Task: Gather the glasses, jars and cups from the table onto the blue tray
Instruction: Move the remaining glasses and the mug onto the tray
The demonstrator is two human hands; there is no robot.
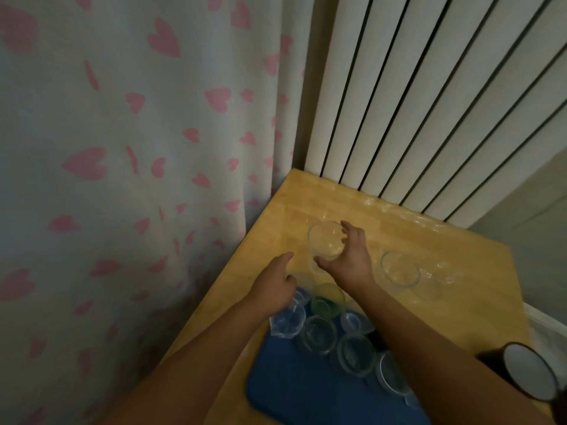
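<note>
My right hand wraps around a clear glass that is over the wooden table, just beyond the tray's far end. My left hand hovers beside it with the index finger stretched out and nothing in it. The blue tray lies at the table's near edge and holds a green glass and several clear glasses and jars. Another clear glass stands on the table to the right. A dark cup with a white inside stands at the right edge.
A curtain with pink hearts hangs along the table's left side. A white ribbed radiator stands behind the table. More clear glassware glints on the far right part of the table.
</note>
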